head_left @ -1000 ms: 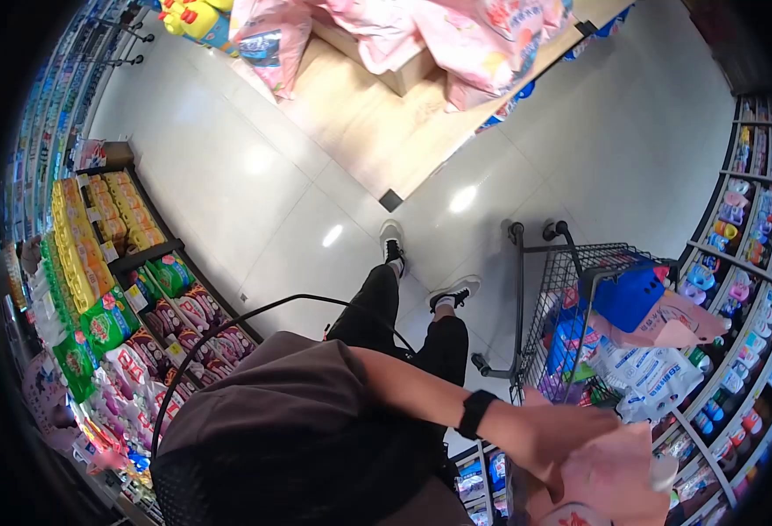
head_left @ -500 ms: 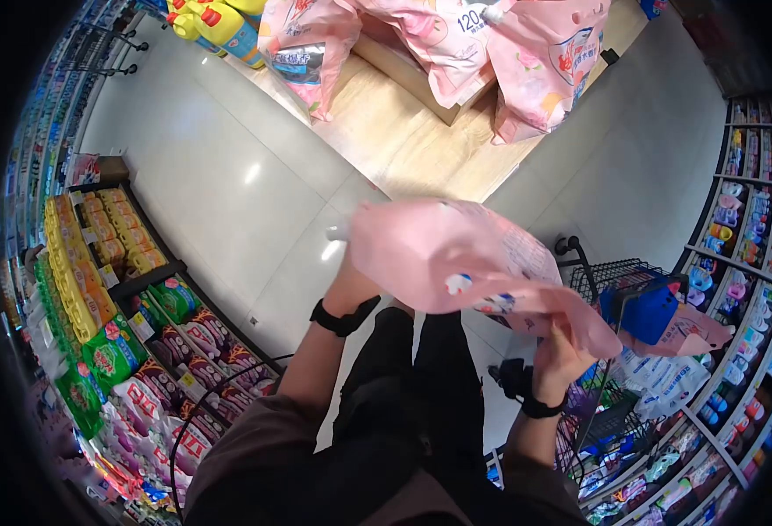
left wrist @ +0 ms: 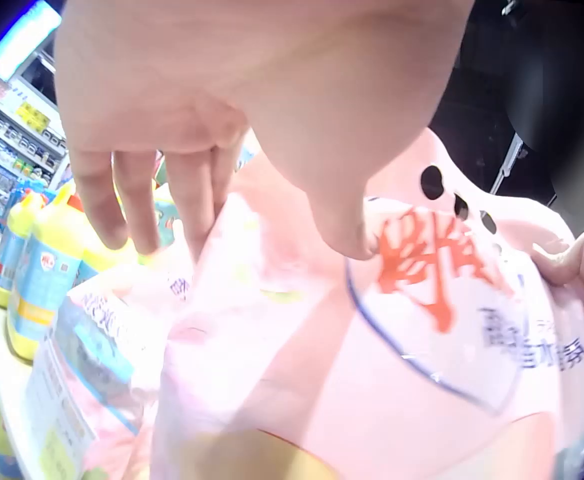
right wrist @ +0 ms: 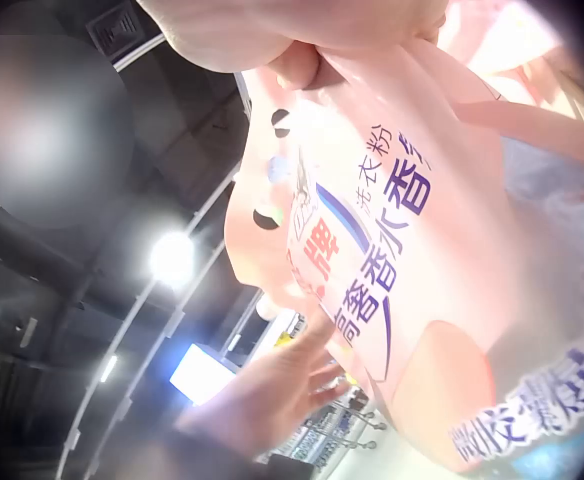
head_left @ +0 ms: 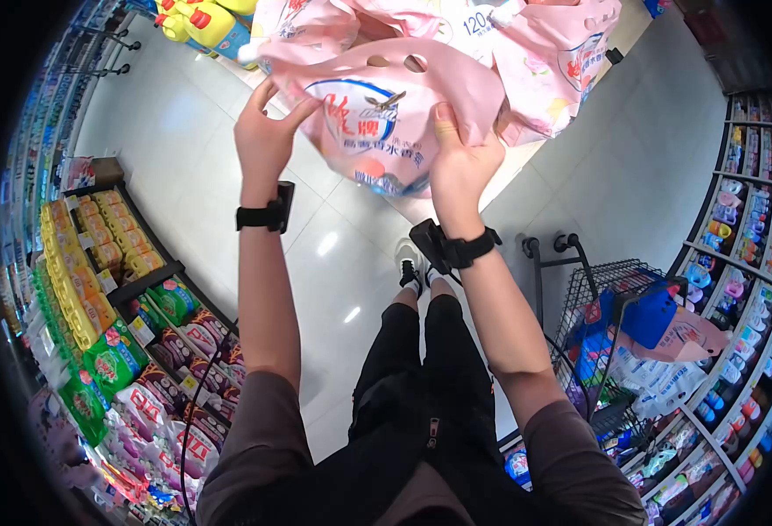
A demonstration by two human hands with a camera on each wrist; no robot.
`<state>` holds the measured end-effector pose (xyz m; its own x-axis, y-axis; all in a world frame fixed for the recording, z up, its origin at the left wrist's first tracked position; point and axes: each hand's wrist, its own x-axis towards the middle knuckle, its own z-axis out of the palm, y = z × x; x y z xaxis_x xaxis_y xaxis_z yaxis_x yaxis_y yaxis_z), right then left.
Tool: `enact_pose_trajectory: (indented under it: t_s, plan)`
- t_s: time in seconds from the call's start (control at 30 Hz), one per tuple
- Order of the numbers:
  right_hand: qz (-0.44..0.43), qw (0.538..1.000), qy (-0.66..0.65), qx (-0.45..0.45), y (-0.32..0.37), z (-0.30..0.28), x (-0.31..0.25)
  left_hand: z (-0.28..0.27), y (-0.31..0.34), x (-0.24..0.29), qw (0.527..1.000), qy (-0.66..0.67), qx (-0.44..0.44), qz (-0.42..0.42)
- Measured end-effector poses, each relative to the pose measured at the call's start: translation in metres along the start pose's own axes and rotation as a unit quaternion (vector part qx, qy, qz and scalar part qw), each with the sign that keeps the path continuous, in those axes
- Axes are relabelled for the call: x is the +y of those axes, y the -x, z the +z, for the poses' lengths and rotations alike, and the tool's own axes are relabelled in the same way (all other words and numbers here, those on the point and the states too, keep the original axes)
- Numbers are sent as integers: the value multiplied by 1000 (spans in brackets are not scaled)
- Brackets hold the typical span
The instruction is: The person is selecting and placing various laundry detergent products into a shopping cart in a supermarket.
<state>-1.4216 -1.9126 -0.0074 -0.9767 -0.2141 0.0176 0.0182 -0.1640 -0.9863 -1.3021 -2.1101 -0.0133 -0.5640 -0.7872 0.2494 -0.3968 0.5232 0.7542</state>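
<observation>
A pink bag of laundry powder (head_left: 377,123) hangs between both hands over the front of the display, its printed front and punched handle holes showing. The left hand (head_left: 268,136) holds its left upper side. In the left wrist view the left thumb (left wrist: 342,225) lies on the bag's front, with the fingers (left wrist: 137,200) at its far edge. On the other side, the right hand (head_left: 469,167) grips the bag, thumb on the front and fingers hidden behind. More pink bags (head_left: 548,74) of the same look lie just beyond it.
Yellow bottles with red caps (head_left: 215,26) stand left of the pink bags. A wire shopping cart (head_left: 592,307), loaded with a blue item (head_left: 644,316) and several packages, is at the right. Stocked shelves line the right side, and a low display of packets (head_left: 114,351) fills the left.
The pink bag has come from beside the cart, across the body and forward to the display. The left hand has come forward, and both hands now hold the bag with its front showing.
</observation>
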Motion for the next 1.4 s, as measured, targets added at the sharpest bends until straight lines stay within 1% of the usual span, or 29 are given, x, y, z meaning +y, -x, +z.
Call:
enact_pose_trajectory:
  t_s: [0.03,0.07,0.1,0.17,0.2,0.27,0.33,0.37,0.43,0.47,0.5,0.57,0.6,0.67,0.7,0.77,0.83,0.87,0.9,0.97,1.03,1.07,1.13,1.17,1.2,1.23,1.3,1.33,1.4]
  plan:
    - [-27,999,20,34,-7,2,16,10,0,-8,999,-17,22,26]
    - [-53,996,40,67,-15,3,32,21,8,-15,1000,-4,27,11]
    - [-42,995,31,84,-28,-9,42,36,22,-10,1000,14,27,-6]
    - [126,989,81,10,-43,-33,31,67,53,-20,998,55,-14,-20]
    - [129,988,83,13,-44,-38,43,87,69,-27,998,53,-36,-23]
    - [-73,994,83,-21,-43,-54,76,118,91,-19,996,57,-63,-29]
    - [-33,985,154,-64,-24,-78,87,143,109,-5,996,-24,-59,-60]
    - [-20,982,169,-76,-12,-90,91,151,112,-1,996,-19,-69,-61]
    - [54,976,187,-100,12,-122,101,163,114,6,994,11,-37,-104]
    - [61,970,215,-100,22,-138,109,168,115,5,993,7,-35,-109]
    - [61,970,216,-88,33,-157,115,173,120,2,994,10,-44,-102]
    - [188,958,203,-74,53,-194,128,184,133,-10,994,-14,-52,-92]
    - [185,960,203,-50,59,-209,137,188,135,-12,994,6,-55,-90]
    - [258,948,183,-34,63,-247,147,207,143,-17,992,68,-66,-85]
    - [238,951,194,-11,58,-260,144,220,147,-18,988,109,-75,-84]
    - [248,956,158,11,57,-297,150,234,159,4,984,65,-132,-103]
    - [233,964,125,37,58,-332,160,254,168,31,987,-10,-157,-27]
    - [258,956,132,55,52,-341,139,259,176,43,984,-3,-175,-43]
    - [250,956,131,77,52,-354,133,267,182,56,979,3,-193,-58]
    - [220,963,74,134,55,-379,120,284,195,88,975,20,-218,-33]
    - [202,960,67,181,45,-399,70,298,208,125,952,18,-297,-77]
    - [169,951,122,227,38,-410,31,306,215,131,949,19,-312,-39]
    - [77,913,231,328,29,-443,-22,332,228,147,932,29,-359,-22]
    - [17,881,283,377,25,-466,-41,345,235,159,917,40,-396,-16]
    - [-26,848,311,428,19,-492,-56,360,242,176,917,50,-390,65]
    - [-68,809,338,476,11,-517,-70,373,249,199,916,49,-392,71]
    - [-86,741,453,489,-9,-568,-94,391,269,252,889,62,-452,42]
    - [-81,742,451,489,-26,-591,-97,406,279,274,884,84,-454,70]
    - [-141,685,508,502,-56,-629,-96,426,293,346,864,99,-478,122]
